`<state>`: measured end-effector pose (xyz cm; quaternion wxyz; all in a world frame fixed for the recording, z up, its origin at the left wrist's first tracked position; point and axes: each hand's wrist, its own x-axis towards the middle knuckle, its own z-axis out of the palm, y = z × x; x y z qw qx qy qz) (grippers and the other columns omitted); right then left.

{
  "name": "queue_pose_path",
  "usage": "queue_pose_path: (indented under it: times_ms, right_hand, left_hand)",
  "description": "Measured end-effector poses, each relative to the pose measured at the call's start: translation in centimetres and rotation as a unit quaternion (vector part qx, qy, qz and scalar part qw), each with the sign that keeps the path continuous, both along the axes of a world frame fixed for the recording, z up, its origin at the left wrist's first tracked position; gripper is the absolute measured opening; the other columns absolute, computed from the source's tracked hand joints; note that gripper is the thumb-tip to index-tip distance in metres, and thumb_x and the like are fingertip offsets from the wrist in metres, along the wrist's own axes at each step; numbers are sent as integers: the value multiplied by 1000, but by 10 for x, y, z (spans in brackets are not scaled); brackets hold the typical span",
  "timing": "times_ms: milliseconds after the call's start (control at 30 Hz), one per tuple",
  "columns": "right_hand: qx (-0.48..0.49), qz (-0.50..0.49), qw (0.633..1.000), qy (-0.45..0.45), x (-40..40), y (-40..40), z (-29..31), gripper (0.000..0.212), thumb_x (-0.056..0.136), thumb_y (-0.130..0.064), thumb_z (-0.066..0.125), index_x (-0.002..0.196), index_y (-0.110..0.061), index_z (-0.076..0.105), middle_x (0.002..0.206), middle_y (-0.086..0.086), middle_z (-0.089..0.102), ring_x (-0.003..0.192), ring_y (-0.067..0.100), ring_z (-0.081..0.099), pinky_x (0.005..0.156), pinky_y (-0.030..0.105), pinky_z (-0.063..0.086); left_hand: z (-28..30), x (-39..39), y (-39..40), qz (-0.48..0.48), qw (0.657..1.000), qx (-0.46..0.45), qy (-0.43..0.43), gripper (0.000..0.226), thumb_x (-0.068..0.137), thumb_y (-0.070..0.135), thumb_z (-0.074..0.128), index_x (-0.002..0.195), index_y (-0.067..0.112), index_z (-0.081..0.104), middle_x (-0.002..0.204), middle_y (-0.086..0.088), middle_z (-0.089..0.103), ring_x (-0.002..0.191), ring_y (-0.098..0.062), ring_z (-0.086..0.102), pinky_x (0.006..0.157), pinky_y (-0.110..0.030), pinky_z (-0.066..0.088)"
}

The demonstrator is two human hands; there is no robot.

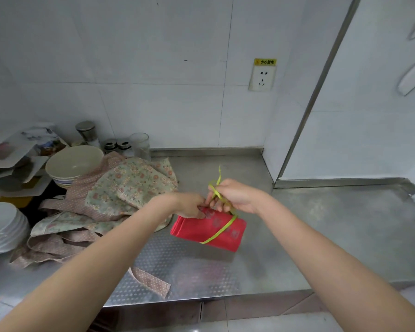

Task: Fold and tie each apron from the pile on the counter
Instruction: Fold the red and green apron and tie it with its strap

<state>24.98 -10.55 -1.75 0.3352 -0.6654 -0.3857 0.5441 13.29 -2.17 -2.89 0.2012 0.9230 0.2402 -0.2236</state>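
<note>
1. Knot time: I'd keep the thin lime-green strap (219, 230) snug while cinching so the folded red cloth apron (209, 230) doesn't spring open.
2. Right hand (235, 196) pinches the strap's loop; left hand (189, 204) grips the bundle's top edge.
3. Bundle sits at 6 o'clock under both hands on the steel bench (321, 224); floral apron pile (110, 195) at 9 o'clock.

A folded red cloth apron (207, 230) lies on the steel counter right of centre, a thin yellow-green tie string (219, 230) wrapped across it. Left, a crumpled pile of floral-print aprons (120, 188) lies unfolded.
</note>
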Motion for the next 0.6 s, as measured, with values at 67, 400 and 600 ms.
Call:
queue_pose_path:
  times_ms: [67,400,600]
  right_hand:
    - [12,-45,999,14,9,-3,6,36,101,-35,34,88,-9,54,64,7,54,30,3,32,31,13,17]
    - [210,-69,966,137,32,2,54,23,94,3,42,83,-11,56,61,-2,65,61,7,58,58,16,43]
    - [218,-257,938,80,49,-16,9,26,91,9,46,78,-10,58,58,-8,67,53,1,58,57,14,46]
  left_hand:
    - [1,0,0,-11,1000,-29,6,29,96,21,46,119,5,55,121,-11,58,110,-28,54,87,-30,42]
    - [6,-15,-6,-3,945,-325,15,31,94,2,48,125,1,53,120,0,64,103,-7,57,100,-21,40]
    - [20,-22,-2,134,756,-576,-282,27,76,20,68,103,21,72,105,4,70,98,-9,64,95,-24,47]
